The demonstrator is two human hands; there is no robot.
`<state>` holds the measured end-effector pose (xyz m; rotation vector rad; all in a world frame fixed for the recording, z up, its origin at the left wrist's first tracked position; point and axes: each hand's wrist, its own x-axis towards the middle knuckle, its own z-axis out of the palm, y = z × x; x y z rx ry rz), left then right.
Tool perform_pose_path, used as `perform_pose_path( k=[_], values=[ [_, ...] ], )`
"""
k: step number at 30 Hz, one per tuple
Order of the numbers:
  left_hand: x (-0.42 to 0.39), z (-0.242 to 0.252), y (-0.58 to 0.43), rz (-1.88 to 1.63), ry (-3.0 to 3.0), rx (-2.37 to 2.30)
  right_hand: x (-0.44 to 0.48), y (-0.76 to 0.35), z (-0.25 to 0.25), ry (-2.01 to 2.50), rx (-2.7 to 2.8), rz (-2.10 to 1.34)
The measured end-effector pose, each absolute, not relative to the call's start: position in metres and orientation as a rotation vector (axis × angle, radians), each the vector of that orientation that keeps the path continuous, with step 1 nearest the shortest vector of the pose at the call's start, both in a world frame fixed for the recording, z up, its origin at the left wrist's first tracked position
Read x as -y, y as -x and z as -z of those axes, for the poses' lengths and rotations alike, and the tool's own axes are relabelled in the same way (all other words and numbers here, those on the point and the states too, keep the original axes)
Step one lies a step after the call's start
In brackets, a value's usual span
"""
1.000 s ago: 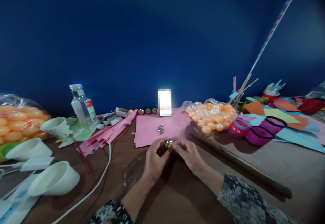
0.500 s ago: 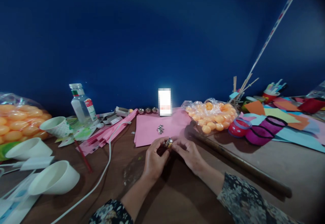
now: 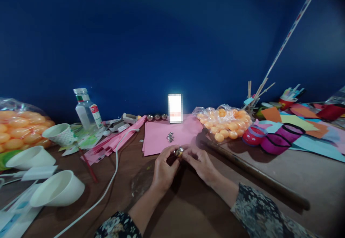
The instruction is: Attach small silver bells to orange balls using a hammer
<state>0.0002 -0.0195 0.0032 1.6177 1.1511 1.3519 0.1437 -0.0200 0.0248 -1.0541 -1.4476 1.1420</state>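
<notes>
Between thumb and fingers, my left hand [image 3: 165, 168] grips a small shiny silver ball [image 3: 178, 152] with a yellowish patch on its underside. The fingers of my right hand [image 3: 201, 162] are pinched together at the ball's right side; whether they grip the ball or some tiny piece is hidden. Just beyond, a little heap of shiny silver pieces [image 3: 170, 137] lies on a pink paper sheet [image 3: 157, 139]. A row of three silver balls [image 3: 157, 117] sits at the paper's back edge.
An orange-ball bag [image 3: 229, 123] and a dark wooden stick [image 3: 256, 173] lie to the right, near magenta cups [image 3: 275, 143] and coloured paper [image 3: 296, 123]. Leftward are a white cable [image 3: 109, 187], white cups [image 3: 58, 189], a clear bottle [image 3: 87, 112] and another orange-ball bag [image 3: 21, 126].
</notes>
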Motion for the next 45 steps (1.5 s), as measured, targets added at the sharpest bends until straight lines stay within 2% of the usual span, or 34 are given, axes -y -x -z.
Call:
perform_pose_path(
  k=[36,45],
  values=[
    [0.018,0.001,0.002,-1.356,-1.625,-1.208,0.020,-0.143,-0.020,1.089,1.414,-1.220],
    [0.020,0.000,0.002,-1.330,-1.663,-1.203,0.020,-0.142,-0.017,0.986,1.120,-1.470]
  ],
)
